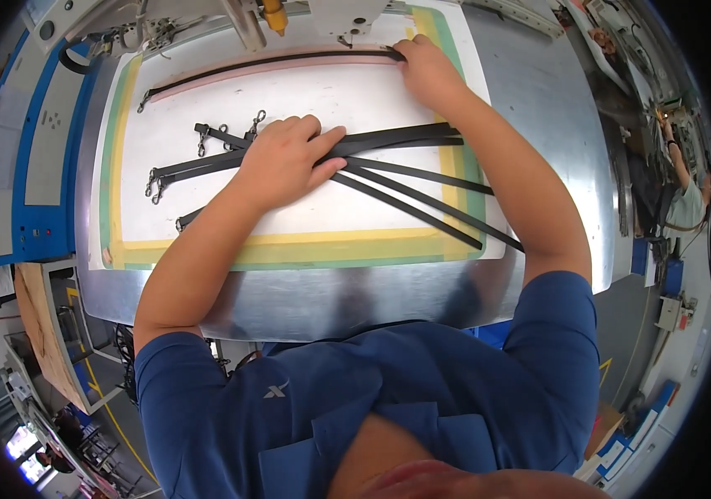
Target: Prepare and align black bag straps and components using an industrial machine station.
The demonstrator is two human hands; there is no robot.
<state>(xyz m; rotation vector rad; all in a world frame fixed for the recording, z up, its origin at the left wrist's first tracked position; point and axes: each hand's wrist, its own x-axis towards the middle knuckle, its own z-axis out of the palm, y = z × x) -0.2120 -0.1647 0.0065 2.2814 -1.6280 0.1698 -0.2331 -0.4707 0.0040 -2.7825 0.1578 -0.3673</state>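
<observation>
On the white sheet (205, 200) lies a fan of several flat black straps (405, 137) with metal snap hooks (156, 187) at their left ends. My left hand (284, 162) is closed over the middle of this bunch, thumb and index finger around the straps; its palm hides where they cross. Farther away, a single black strap (289, 58) stretches along a pinkish strip (205, 79), with a small metal hook (144, 101) at its left end. My right hand (428, 73) pinches the right end of that strap against the sheet.
Yellow and green tape (289, 249) borders the sheet on a shiny metal table (530, 91). Machine parts with a yellow nozzle (274, 17) overhang the far edge. A blue-and-white cabinet (43, 150) stands at left. Another person's arm (678, 158) shows at far right.
</observation>
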